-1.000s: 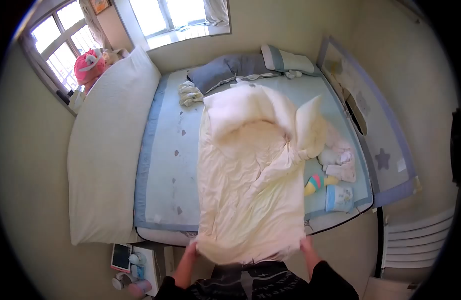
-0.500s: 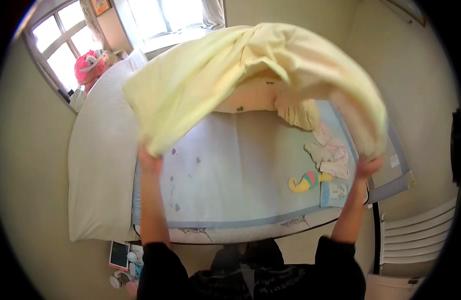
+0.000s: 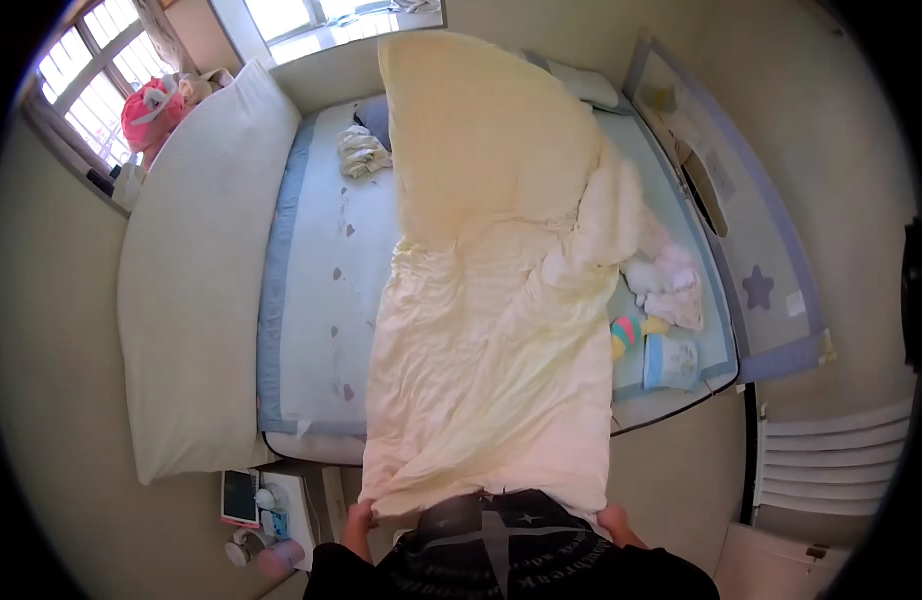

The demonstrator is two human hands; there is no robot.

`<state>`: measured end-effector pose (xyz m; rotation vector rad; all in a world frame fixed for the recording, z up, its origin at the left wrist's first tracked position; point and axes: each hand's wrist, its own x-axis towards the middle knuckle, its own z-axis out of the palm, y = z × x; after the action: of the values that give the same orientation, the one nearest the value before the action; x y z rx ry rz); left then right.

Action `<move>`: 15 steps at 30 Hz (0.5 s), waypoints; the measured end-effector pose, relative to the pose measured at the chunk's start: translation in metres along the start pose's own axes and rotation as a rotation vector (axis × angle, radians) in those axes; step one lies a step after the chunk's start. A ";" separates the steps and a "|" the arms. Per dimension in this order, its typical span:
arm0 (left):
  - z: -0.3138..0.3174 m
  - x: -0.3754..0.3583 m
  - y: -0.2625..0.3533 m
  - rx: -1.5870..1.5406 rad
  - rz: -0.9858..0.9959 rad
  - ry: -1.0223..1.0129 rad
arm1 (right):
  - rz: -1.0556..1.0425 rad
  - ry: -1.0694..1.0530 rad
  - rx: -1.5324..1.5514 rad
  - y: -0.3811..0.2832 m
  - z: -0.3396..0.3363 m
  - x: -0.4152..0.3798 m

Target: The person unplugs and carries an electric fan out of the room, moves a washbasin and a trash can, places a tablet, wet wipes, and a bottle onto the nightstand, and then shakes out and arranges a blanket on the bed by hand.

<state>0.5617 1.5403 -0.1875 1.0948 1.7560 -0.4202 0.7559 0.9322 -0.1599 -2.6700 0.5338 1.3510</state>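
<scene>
A cream-yellow quilt [image 3: 491,300] stretches lengthwise over the bed, its near end hanging past the mattress edge against my body. At its near left corner, my left hand [image 3: 358,524] is closed on the fabric. My right hand [image 3: 617,522] grips the near right corner, partly hidden by the cloth and my shirt. The quilt's middle is wrinkled, and its far part looks smoother. Close to its right edge lie a striped stuffed toy [image 3: 631,331], a light blue package [image 3: 671,362] and a pale pink cloth [image 3: 676,290].
A white mattress or pad [image 3: 196,290] leans along the bed's left side. On the right stands a mesh bed rail [image 3: 756,230]. A crumpled cloth [image 3: 362,152] lies at the far left of the bed sheet [image 3: 326,250]. A small side table [image 3: 299,500] holds several items at lower left.
The quilt, raised in an arch before, now lies spread down on the bed. Both hands have come down and back toward my body, still holding its corners.
</scene>
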 end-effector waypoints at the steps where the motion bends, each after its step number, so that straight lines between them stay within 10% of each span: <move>1: 0.007 0.006 0.015 -0.040 0.078 -0.040 | -0.047 0.005 0.013 -0.008 -0.005 0.012; 15: 0.054 -0.134 0.292 -0.740 0.679 -0.775 | -1.043 -0.252 0.245 -0.205 -0.068 -0.027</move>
<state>0.8467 1.5937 -0.0391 0.7525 0.6724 0.2166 0.8657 1.1136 -0.1111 -1.9744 -0.6099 1.1145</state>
